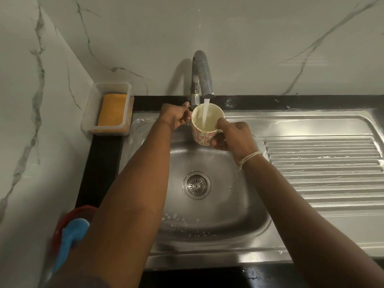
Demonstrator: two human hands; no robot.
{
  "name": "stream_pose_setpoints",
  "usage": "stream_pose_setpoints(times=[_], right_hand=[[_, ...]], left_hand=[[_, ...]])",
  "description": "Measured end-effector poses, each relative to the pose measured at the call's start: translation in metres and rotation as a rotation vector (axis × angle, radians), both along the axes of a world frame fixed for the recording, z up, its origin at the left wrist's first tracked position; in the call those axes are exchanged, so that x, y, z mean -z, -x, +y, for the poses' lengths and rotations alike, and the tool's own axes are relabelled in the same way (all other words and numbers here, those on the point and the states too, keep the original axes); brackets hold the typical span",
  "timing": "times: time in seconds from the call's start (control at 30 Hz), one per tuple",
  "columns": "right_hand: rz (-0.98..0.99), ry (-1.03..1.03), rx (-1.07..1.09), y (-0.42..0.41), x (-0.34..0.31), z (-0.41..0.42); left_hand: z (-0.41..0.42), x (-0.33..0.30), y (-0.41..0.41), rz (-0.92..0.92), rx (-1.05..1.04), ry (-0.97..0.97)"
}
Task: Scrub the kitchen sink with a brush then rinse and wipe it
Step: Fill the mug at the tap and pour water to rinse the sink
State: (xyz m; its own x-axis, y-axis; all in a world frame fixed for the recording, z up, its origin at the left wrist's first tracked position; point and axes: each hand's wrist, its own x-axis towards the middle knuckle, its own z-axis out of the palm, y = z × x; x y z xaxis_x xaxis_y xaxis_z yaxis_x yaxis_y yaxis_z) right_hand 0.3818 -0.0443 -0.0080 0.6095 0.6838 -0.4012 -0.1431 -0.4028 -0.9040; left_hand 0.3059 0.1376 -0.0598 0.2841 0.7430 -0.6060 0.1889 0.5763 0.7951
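1. Head view, the hands: the right hand (232, 137) grips a floral mug (204, 126) by its handle side, thumb hooked over the rim and fingers curled under the body; the left hand (176, 117) is curled at the base of the tap (200, 77), pinching what looks like the lever, though the lever itself is hidden behind the fingers

2. Head view, the water: a stream (206, 113) falls from the spout straight into the mug, which is held above the back of the sink (207, 215); the bowl is wet, with pale flecks near the front wall, and the drain (196, 185) is uncovered

3. Head view, the step: judged from this, the mug is being filled to rinse the sink. Keep the mug centred under the stream and level so it does not slop over the thumb, and ease the tap off before the water reaches the rim

4. Head view, pouring well: tip the water along the walls and over the ribbed drainboard (322, 163), working toward the drain so the residue is carried down rather than spread

5. Head view, for later: an orange cloth (113, 112) lies in a clear tub (91, 113) at the left rear corner, well apart from the bowl; a blue item (71, 242) on something red sits at the near left edge, partly hidden by the forearm, and whether it is the brush I cannot tell
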Motion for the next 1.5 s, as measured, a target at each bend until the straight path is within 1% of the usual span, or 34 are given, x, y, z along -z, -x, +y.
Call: stream_pose_setpoints(times=[0.8, 1.27, 1.4, 1.5], right_hand=[[-0.013, -0.02, -0.026, -0.004, 0.006, -0.003], [-0.021, -0.012, -0.045, 0.004, 0.01, -0.002], [-0.031, -0.014, -0.043, 0.007, 0.011, -0.002], [-0.006, -0.021, -0.044, 0.006, 0.012, -0.003]], left_hand=[[0.0, -0.001, 0.0, 0.013, -0.007, 0.017], [0.007, 0.006, -0.001, 0.063, 0.006, -0.025], [0.007, 0.009, -0.003, 0.086, -0.004, -0.062], [0.006, 0.006, -0.004, 0.139, -0.021, -0.117]])
